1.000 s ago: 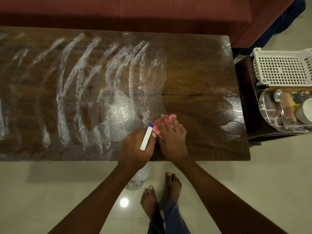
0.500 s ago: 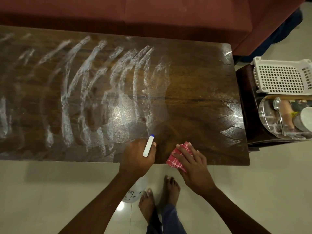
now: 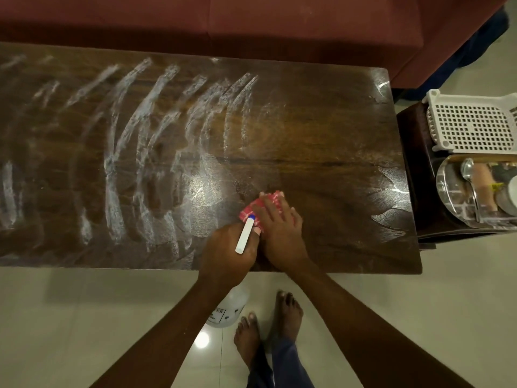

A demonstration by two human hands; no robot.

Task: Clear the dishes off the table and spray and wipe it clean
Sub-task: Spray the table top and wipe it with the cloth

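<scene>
The right hand [image 3: 279, 233] lies flat, fingers straight, pressing the red checked cloth [image 3: 247, 211] onto the wooden table [image 3: 321, 135], toward 5 o'clock of its top. At the cloth's 7 o'clock the left hand [image 3: 226, 253] grips the spray bottle [image 3: 228, 309]. Toward 9 o'clock lie white foam streaks [image 3: 112, 163].
</scene>
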